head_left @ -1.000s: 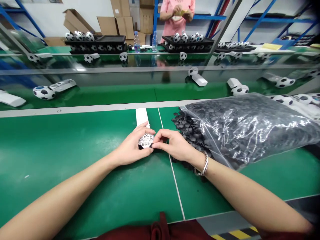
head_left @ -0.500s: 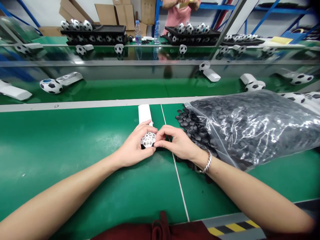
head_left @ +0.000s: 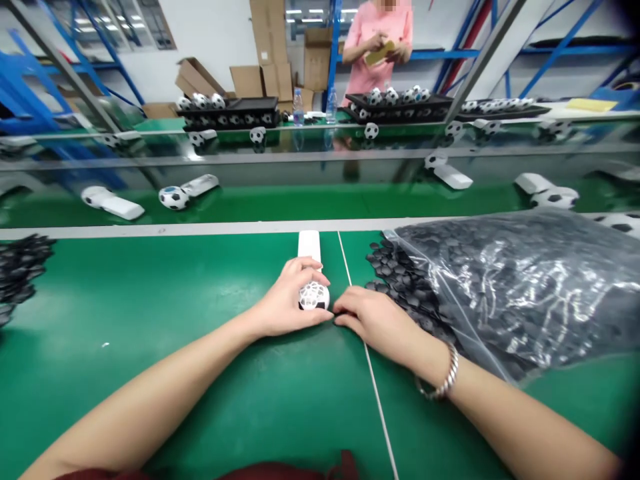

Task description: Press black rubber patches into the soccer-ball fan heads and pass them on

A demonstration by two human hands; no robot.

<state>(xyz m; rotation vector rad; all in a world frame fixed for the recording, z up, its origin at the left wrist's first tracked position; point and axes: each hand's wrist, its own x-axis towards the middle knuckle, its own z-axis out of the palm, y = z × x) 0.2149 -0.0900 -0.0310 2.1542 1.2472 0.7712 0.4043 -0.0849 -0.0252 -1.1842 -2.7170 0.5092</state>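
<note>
At the bottom edge of my view I have dark red cloth (head_left: 290,471), with a bare forearm reaching in from each lower corner across the green tabletop (head_left: 170,287). A silver bracelet (head_left: 453,373) circles the right wrist. Just right of the frame's centre I see the right hand (head_left: 383,327), thumb and forefinger nearly meeting beside the left thumb's tip; I can't tell whether anything is pinched there. The left hand (head_left: 287,307) is curled around the white handled piece (head_left: 309,245), thumb on the near side and fingers over the far side of its round lattice head (head_left: 313,294). The handle points away from me, towards the pale rail (head_left: 225,229).

Right of centre, black flakes (head_left: 400,273) lie at the mouth of a clear bag (head_left: 520,300) filled with more; another dark heap (head_left: 23,270) sits at the left edge.

Beyond the rail, football-patterned pieces (head_left: 175,197) lie spaced along a green belt (head_left: 300,205). Farther up I make out black trays (head_left: 255,107) of balls, two bottles (head_left: 299,108), and, at upper right of centre, a person in pink (head_left: 357,73) holding something yellowish (head_left: 379,55).
</note>
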